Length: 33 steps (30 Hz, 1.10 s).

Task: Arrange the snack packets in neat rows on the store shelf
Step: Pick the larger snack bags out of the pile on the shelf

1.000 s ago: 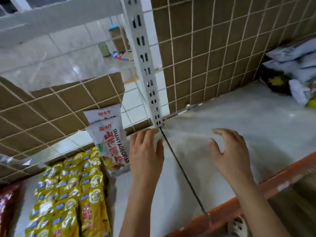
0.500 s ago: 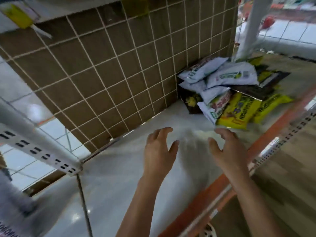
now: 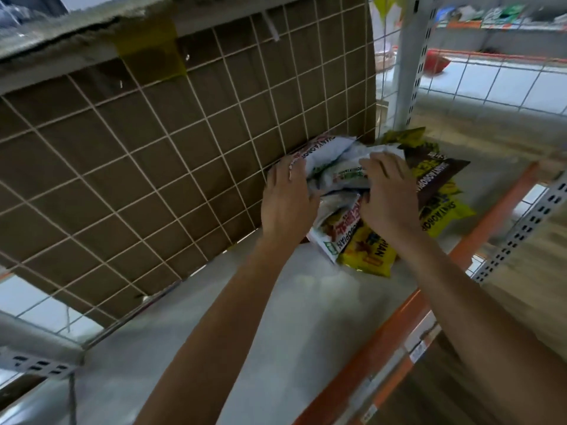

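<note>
A person's two bare hands worked a loose heap of snack packets [image 3: 343,179] at the back of a grey store shelf [image 3: 276,317]. The heap lay against the wire grid [image 3: 153,167] that backed the shelf, near the white post [image 3: 408,56] at the corner. The left hand [image 3: 287,197] pressed against the heap's left side, fingers lightly bent over the edge of a white packet [image 3: 328,148]. The right hand [image 3: 388,194] lay spread on top of the heap, fingers wide and touching another white packet. Neither hand plainly closed around anything. A dark brown packet [image 3: 435,170] stuck out to the right of the right hand, and yellow packets [image 3: 368,253] lay at the heap's near edge, below both wrists. The packets overlapped at odd angles, in no rows. Brown cardboard [image 3: 92,179] stood behind the grid, and an orange rail [image 3: 399,326] ran along the shelf's front edge.
</note>
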{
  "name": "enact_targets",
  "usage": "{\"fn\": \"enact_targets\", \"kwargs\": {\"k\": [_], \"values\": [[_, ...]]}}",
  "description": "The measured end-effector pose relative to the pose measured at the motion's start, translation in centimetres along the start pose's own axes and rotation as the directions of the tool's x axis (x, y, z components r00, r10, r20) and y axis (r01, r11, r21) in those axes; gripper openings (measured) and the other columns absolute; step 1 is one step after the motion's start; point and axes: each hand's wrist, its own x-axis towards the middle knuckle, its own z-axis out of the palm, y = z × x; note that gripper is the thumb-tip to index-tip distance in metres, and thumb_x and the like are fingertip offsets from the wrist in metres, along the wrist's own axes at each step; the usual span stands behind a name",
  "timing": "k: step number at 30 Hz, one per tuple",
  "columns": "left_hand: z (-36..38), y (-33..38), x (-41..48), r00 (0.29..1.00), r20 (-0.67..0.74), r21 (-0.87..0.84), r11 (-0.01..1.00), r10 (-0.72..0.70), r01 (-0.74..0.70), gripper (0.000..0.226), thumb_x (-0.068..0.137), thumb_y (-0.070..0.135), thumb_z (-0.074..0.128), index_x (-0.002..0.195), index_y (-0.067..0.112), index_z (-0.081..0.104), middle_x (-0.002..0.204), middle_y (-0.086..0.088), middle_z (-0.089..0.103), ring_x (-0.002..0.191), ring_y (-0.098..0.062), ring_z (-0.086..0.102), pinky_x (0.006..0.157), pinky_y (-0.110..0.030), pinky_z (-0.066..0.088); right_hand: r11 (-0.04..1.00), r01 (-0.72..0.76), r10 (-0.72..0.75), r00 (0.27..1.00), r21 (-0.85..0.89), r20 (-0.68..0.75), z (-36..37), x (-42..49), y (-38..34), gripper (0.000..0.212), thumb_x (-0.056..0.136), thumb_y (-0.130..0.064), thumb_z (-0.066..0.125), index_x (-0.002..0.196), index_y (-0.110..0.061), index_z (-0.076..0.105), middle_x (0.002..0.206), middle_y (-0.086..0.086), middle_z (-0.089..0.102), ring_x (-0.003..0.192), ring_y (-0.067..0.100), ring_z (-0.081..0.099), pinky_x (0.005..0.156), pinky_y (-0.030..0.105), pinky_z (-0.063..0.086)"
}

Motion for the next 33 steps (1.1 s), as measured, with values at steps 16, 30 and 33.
{"fn": "enact_targets", "kwargs": {"k": [16,30,33], "values": [[4.0,-1.2,6.3,0.949,0.268,0.325,0.943,-0.163,0.071,0.065,0.096,0.036,0.049,0.151,0.024,0.014,0.146,-0.014,0.037,0.127,-0.041,0.040,0.093,-0.051,0.042,0.989,0.017,-0.009,0.999,-0.144,0.054,3.0,2.1,1.1,0.040,0.090,-0.016,0.034,0.124,-0.025,0.053,0.134,0.006,0.050,0.128,0.028,0.040,0.098,0.043,0.029],[-5.0,-5.3,-3.0,0.909,0.038,-0.658,0.675,-0.414,0.335,0.027,0.097,0.020,0.054,0.122,0.013,0.049,0.107,-0.001,0.063,0.096,-0.015,0.060,0.080,-0.030,0.047,0.819,-0.012,0.010,1.000,0.574,0.007,-2.8,-0.2,-5.7,0.044,0.090,-0.010,0.057,0.132,-0.012,0.043,0.121,0.002,0.058,0.110,0.016,0.055,0.086,0.027,0.045],[-6.6,-7.7,-7.4,0.807,0.246,-0.871,0.242,-0.538,0.427,0.019,0.098,0.014,0.051,0.116,0.012,0.054,0.103,-0.008,0.066,0.095,-0.023,0.063,0.081,-0.040,0.052,0.758,0.000,-0.067,0.995,0.653,0.078,-2.9,-1.7,-8.8,0.047,0.089,-0.006,0.057,0.132,-0.008,0.040,0.114,-0.004,0.051,0.102,0.000,0.047,0.080,0.008,0.037]]}}
